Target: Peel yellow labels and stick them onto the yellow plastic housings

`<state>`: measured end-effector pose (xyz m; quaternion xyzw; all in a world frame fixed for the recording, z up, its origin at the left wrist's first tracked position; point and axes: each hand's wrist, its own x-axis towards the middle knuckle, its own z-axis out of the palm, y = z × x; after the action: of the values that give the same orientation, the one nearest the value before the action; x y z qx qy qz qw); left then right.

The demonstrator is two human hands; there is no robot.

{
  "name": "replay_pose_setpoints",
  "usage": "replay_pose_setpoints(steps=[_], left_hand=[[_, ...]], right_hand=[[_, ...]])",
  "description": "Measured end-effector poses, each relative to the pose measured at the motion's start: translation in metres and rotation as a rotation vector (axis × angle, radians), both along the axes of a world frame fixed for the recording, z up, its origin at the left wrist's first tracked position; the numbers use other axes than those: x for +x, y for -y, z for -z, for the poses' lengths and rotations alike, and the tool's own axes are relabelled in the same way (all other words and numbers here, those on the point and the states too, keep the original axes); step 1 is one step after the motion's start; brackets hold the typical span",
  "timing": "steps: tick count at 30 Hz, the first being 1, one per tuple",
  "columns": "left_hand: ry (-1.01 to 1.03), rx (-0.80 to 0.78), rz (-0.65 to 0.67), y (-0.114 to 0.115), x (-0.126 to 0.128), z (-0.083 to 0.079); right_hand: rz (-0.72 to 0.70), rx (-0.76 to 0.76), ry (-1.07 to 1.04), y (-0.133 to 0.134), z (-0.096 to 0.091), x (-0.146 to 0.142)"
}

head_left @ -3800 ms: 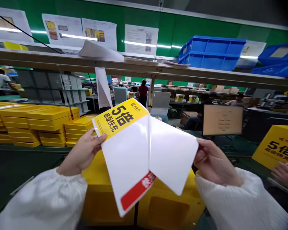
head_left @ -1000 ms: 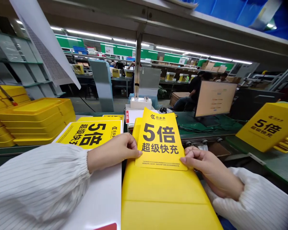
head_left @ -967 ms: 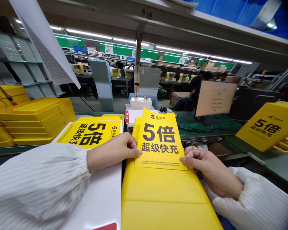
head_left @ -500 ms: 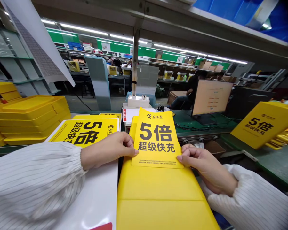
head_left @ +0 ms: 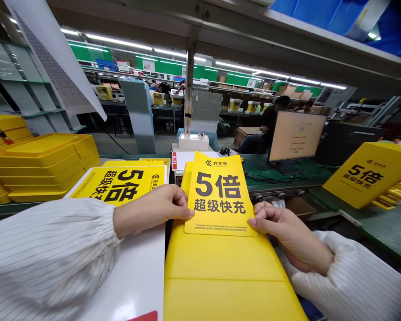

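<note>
The fingers of the left hand and the fingers of the right hand were pressed together on opposite lower edges of a yellow card, printed in bold black with "5倍". The card lay flat on a yellow board. To its left were a white sheet and another printed yellow card. Stacked yellow trays sat farther left, and a monitor stood on the green counter to the right, with a seated person beyond it in the long factory room.
</note>
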<state>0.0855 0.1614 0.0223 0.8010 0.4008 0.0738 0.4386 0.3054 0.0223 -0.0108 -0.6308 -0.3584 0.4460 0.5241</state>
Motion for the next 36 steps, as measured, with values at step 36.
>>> replay_pose_setpoints(steps=[36], left_hand=[[-0.095,0.067,0.054,-0.004,-0.008,0.005]], right_hand=[[-1.07,0.443,0.847,-0.054,-0.021,-0.032]])
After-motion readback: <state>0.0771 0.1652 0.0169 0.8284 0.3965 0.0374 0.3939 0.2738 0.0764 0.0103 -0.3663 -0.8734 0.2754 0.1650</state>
